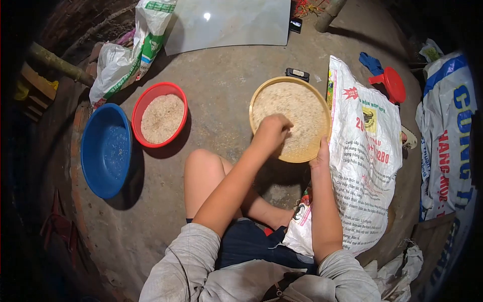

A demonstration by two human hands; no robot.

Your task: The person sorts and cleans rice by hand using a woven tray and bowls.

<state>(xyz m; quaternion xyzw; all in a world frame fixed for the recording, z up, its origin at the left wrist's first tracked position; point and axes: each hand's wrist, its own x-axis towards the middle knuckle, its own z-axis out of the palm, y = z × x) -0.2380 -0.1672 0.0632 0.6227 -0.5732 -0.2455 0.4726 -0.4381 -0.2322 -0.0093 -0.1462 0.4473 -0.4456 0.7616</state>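
A round yellow-rimmed sieve (308,152) with pale grain spread across it is held up in front of me, over the edge of a printed white sack. My right hand (320,154) grips its lower right rim, thumb up along the side. Over the grain, my left hand (274,132) has its fingers curled in together. What the fingertips hold, if anything, is too small to make out. On the left stand a red basin (184,111) with pale grain in it and a blue basin (103,158) with a few grains stuck inside.
The large printed sack (370,166) lies beside my right arm. Behind it are a red plastic item (395,84) and a blue cloth (371,63). A black device (297,74) sits beyond the sieve. A pale panel (229,25) and a white-green sack (118,68) are at the back.
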